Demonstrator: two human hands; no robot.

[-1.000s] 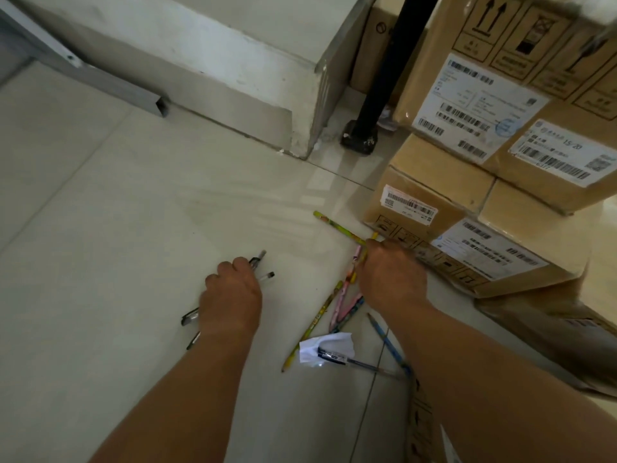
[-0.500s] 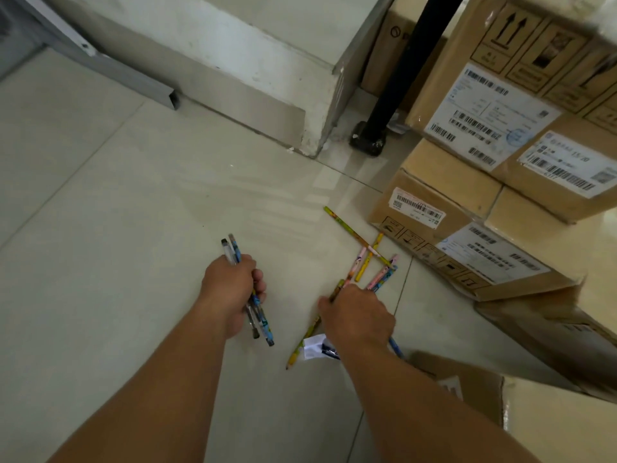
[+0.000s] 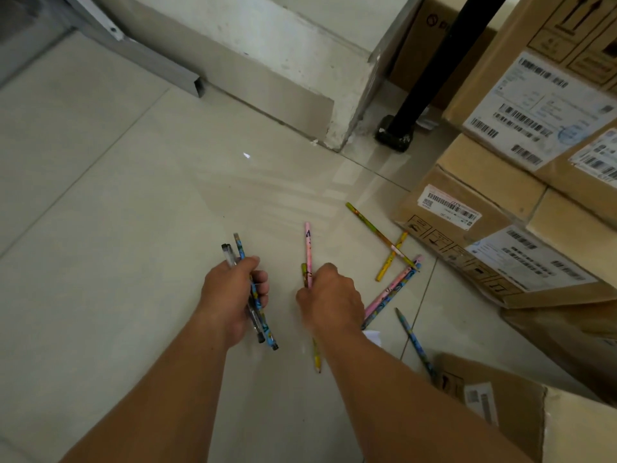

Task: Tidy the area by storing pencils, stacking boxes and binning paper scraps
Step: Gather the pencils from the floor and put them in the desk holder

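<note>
Right hand (image 3: pixel 330 299) is pinching a pink pencil (image 3: pixel 307 248) and, seemingly, a green pencil (image 3: pixel 316 354); loose pencils (image 3: pixel 387 292) are lying just to its right, slanting away; left hand (image 3: pixel 230 295) is clutching a bundle (image 3: pixel 239 248)

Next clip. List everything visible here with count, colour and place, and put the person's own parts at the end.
loose pencils: five; green-yellow, yellow, pink, two blue; on the floor near the boxes
bundle: clear pens and a blue pencil, count unclear; in the left hand
held pencils: two; pink, yellow-green; in the right hand
paper scrap: one; white; on the floor, partly hidden by the right forearm
cardboard boxes: several; brown; stacked at right, one at lower right
pole: one; black; standing between wall and boxes
metal channel: one; grey; upper left
floor: pale tiles
left hand: grips the bundle
right hand: grips the held pencils
</note>
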